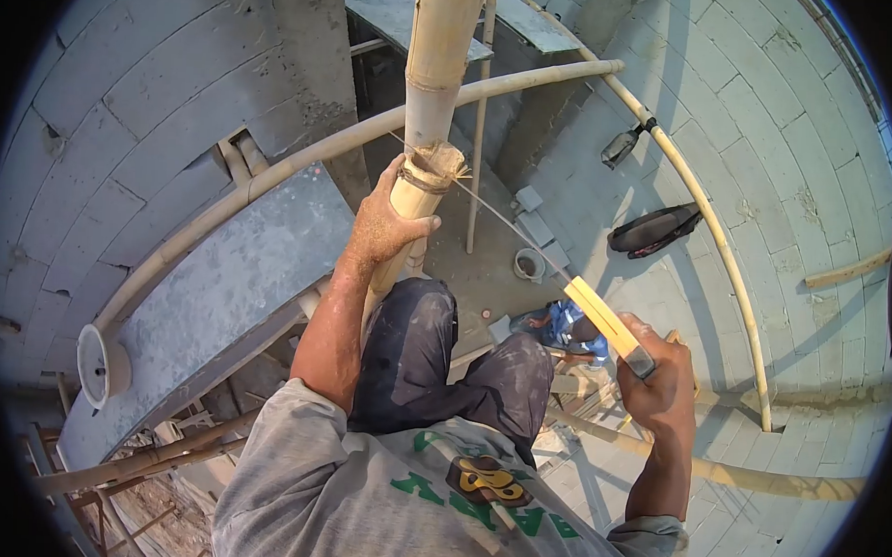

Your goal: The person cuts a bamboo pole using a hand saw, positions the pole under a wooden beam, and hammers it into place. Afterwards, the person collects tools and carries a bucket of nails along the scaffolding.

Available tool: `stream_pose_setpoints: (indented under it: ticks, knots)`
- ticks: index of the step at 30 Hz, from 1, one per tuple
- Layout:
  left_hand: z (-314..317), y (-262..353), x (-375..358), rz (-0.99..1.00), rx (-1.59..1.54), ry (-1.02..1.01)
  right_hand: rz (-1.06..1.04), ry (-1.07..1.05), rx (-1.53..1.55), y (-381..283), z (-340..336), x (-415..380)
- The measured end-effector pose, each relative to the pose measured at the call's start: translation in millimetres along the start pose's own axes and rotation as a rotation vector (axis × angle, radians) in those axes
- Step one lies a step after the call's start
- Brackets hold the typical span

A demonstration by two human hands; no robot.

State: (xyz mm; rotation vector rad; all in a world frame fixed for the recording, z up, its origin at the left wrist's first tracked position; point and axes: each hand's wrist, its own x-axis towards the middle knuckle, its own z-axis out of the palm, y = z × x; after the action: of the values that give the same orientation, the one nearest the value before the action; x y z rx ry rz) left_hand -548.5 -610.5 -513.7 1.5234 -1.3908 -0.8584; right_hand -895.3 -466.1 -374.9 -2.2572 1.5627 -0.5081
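Hands (384, 222) on frayed, wire-bound bamboo pole (435, 77)

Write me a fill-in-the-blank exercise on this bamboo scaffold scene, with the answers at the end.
1. The left hand grips the upright ____ pole.
2. The right hand holds a saw with a ____ handle.
3. The saw's thin blade reaches the pole just above the ____ hand.
4. A black bag hangs against the ____ block wall.

Missing words: bamboo; yellow; left; grey
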Motion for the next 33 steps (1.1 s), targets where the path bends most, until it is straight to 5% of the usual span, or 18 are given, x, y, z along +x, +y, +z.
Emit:
stream_pose_setpoints:
  ticks: [5, 9, 12, 14, 16, 23, 28, 30, 33]
  knots:
    - [-1, 1, 6, 0.014, -0.065, -0.035, -0.062, 0.0, 0.043, -9, 8, 22]
    - [2, 0, -1, 0.001, -0.013, -0.013, 0.098, -0.065, 0.007, 4, -1, -4]
    - [1, 5, 0, -0.02, -0.02, -0.026, -0.099, 0.012, 0.124, 9, 21, 39]
    - [1, 3, -2, -0.015, -0.013, -0.025, 0.087, -0.119, 0.048, -18, 49, 94]
    - [1, -2, 1, 0.008, 0.007, -0.013, -0.087, 0.015, -0.007, -30, 75, 128]
    - [-2, 6, -1, -0.023, -0.005, -0.059, -0.088, 0.046, -0.087, 21, 23, 20]
    - [0, 1, -3, -0.024, 0.006, -0.051, 0.282, -0.106, 0.187, 2, -2, 46]
    - [3, 0, 0, -0.015, -0.05, -0.036, -0.161, 0.033, 0.102, 14, 7, 36]
    - [4, -6, 0, 0.003, -0.091, -0.066, 0.063, -0.058, -0.098, -2, 0, 4]
